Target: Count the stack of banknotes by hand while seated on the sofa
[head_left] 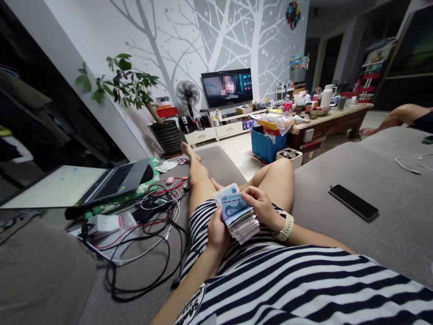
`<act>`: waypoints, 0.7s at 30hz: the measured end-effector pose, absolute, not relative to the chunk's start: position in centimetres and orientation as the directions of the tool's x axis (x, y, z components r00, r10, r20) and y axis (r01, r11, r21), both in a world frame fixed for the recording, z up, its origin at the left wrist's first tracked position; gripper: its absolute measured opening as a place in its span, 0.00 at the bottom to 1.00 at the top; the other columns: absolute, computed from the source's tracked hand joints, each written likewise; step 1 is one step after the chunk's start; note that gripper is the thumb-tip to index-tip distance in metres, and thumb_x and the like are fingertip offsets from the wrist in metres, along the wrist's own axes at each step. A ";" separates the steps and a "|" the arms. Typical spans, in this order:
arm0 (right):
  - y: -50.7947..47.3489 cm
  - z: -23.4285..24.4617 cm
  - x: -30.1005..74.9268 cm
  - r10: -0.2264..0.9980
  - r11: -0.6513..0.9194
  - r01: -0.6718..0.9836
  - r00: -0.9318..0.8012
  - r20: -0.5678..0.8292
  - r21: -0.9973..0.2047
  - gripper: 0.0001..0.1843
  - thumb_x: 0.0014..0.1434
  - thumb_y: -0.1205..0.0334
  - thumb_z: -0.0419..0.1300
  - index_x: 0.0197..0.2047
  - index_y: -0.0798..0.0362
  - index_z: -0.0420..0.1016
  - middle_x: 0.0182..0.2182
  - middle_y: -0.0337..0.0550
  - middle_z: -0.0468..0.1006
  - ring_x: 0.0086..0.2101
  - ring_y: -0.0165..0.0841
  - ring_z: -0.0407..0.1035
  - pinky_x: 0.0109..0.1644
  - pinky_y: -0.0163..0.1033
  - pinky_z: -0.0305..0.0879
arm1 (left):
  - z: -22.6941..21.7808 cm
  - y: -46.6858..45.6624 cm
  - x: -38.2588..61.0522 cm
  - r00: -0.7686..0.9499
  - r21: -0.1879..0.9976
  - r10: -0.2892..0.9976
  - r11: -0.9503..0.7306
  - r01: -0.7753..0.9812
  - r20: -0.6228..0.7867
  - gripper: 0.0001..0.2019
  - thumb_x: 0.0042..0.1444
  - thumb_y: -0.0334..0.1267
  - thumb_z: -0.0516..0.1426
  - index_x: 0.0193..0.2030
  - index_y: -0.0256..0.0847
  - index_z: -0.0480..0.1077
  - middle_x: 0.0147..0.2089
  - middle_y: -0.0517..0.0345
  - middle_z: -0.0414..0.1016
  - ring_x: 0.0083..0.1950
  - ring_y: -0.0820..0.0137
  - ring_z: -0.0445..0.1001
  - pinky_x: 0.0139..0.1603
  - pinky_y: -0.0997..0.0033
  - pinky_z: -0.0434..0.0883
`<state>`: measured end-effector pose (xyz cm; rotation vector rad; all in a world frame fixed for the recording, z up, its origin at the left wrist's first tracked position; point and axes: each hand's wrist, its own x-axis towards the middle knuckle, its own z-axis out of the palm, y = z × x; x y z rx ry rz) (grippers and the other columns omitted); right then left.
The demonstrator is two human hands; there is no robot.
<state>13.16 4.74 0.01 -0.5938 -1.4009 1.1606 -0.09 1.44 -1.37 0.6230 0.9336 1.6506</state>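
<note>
A thick stack of paper banknotes (238,214) sits over my lap, with a blue-green yuan note showing a portrait on top. My left hand (216,232) grips the stack from below and at its left side. My right hand (259,203), with a beige watch on its wrist, presses its fingers on the top notes. The lower notes are worn and fanned at the edges. Part of the stack is hidden by my fingers.
An open laptop (111,185) and a tangle of black and red cables (158,225) lie to my left. A black phone (353,202) rests on the grey sofa (389,180) at right. Beyond are a blue crate (267,144), a cluttered wooden table (324,122), and another person's leg (399,118).
</note>
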 end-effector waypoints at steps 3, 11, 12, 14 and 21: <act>4.8 -0.1 13.1 0.874 0.376 -0.297 -0.202 0.442 -0.878 0.15 0.56 0.49 0.60 0.30 0.53 0.68 0.25 0.36 0.65 0.27 0.28 0.58 0.31 0.34 0.55 | -1.3 1.4 -0.1 -0.270 0.836 0.961 -0.098 -0.540 -0.062 0.12 0.40 0.44 0.62 0.28 0.37 0.76 0.28 0.55 0.79 0.37 0.61 0.76 0.39 0.66 0.72; 4.9 -0.4 13.1 0.875 0.369 -0.310 -0.203 0.440 -0.876 0.15 0.57 0.50 0.60 0.29 0.54 0.68 0.23 0.35 0.63 0.25 0.27 0.56 0.29 0.33 0.53 | -1.3 1.3 -0.1 -0.288 0.856 0.956 -0.105 -0.506 -0.053 0.13 0.39 0.46 0.62 0.26 0.38 0.75 0.27 0.55 0.78 0.38 0.61 0.76 0.41 0.64 0.72; 4.9 -0.4 13.1 0.877 0.368 -0.312 -0.198 0.438 -0.876 0.16 0.57 0.49 0.59 0.28 0.54 0.68 0.23 0.34 0.63 0.24 0.27 0.55 0.28 0.33 0.52 | -1.3 1.3 -0.1 -0.284 0.855 0.958 -0.104 -0.508 -0.052 0.12 0.40 0.46 0.62 0.26 0.38 0.75 0.28 0.55 0.78 0.38 0.61 0.76 0.41 0.65 0.71; 4.8 -0.3 13.1 0.880 0.355 -0.313 -0.207 0.428 -0.881 0.18 0.58 0.47 0.57 0.27 0.54 0.68 0.20 0.34 0.63 0.22 0.26 0.54 0.27 0.34 0.51 | -1.4 1.3 0.0 -0.258 0.838 0.965 -0.101 -0.536 -0.049 0.11 0.41 0.44 0.62 0.26 0.37 0.75 0.29 0.54 0.79 0.39 0.61 0.76 0.42 0.65 0.71; 4.7 0.0 13.2 0.892 0.324 -0.256 -0.239 0.385 -0.911 0.22 0.55 0.43 0.59 0.23 0.53 0.64 0.18 0.35 0.65 0.22 0.27 0.57 0.27 0.34 0.54 | -1.3 1.2 0.1 -0.249 0.805 0.967 -0.100 -0.585 -0.062 0.11 0.42 0.43 0.63 0.27 0.37 0.74 0.28 0.55 0.78 0.40 0.60 0.76 0.43 0.65 0.71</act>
